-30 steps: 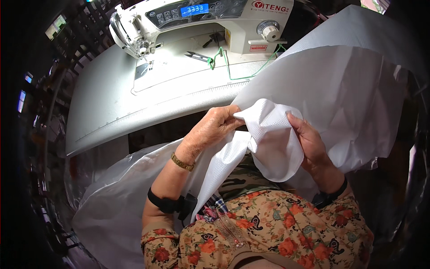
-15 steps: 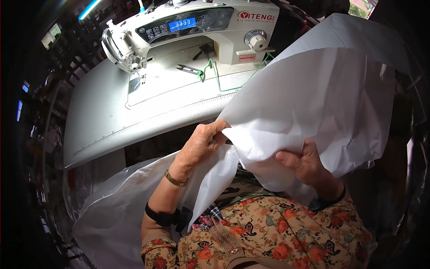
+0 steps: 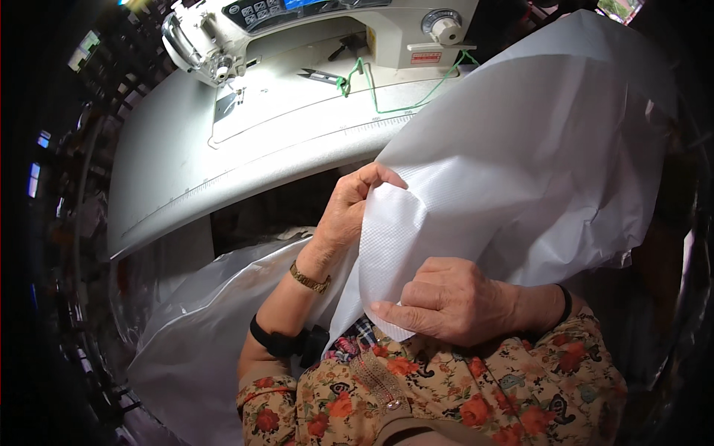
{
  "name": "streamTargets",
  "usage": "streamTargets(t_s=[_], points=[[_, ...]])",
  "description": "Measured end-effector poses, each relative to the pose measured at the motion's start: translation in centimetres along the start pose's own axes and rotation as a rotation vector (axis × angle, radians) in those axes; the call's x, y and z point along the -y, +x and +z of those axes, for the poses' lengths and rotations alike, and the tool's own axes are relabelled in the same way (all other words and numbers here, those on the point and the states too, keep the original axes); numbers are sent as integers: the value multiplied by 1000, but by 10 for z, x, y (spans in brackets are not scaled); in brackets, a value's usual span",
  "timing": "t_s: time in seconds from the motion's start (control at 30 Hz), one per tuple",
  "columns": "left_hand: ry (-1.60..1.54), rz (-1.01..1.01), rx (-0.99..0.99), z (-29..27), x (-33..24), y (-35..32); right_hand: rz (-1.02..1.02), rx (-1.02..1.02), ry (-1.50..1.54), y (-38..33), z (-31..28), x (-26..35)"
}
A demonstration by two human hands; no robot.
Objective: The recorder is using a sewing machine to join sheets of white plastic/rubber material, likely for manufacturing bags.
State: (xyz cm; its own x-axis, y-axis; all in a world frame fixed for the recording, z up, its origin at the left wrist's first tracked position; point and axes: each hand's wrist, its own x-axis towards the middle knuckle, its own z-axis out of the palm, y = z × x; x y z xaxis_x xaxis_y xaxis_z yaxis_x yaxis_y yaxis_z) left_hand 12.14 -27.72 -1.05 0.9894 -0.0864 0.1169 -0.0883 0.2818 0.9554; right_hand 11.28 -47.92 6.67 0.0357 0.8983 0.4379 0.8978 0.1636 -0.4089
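Observation:
A large white woven fabric (image 3: pixel 520 171) drapes from the table's right side down onto my lap. My left hand (image 3: pixel 349 212) pinches the upper edge of a folded flap of it, thumb and fingers closed on the cloth. My right hand (image 3: pixel 446 301) grips the flap's lower edge close to my body, fingers curled over it. The two hands hold the flap stretched between them. A gold bracelet and a black band sit on my left forearm.
A white sewing machine (image 3: pixel 327 30) stands at the back of a pale grey table (image 3: pixel 186 171), with green thread (image 3: pixel 387 97) trailing across its bed. More white material (image 3: pixel 193 327) lies piled below the table edge at my left. The surroundings are dark.
My right hand has slid down the fabric toward my body while my left hand stayed at the upper edge. The flap is now pulled flatter between them. The view has shifted closer.

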Motion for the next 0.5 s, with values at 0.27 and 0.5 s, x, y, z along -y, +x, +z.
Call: streamTargets(t_s=[0.27, 0.5], points=[[608, 258, 92, -9, -43, -42, 629, -436, -822, -46, -24, -82], [570, 431, 386, 27, -124, -80, 762, -259, 351, -72, 65, -128]])
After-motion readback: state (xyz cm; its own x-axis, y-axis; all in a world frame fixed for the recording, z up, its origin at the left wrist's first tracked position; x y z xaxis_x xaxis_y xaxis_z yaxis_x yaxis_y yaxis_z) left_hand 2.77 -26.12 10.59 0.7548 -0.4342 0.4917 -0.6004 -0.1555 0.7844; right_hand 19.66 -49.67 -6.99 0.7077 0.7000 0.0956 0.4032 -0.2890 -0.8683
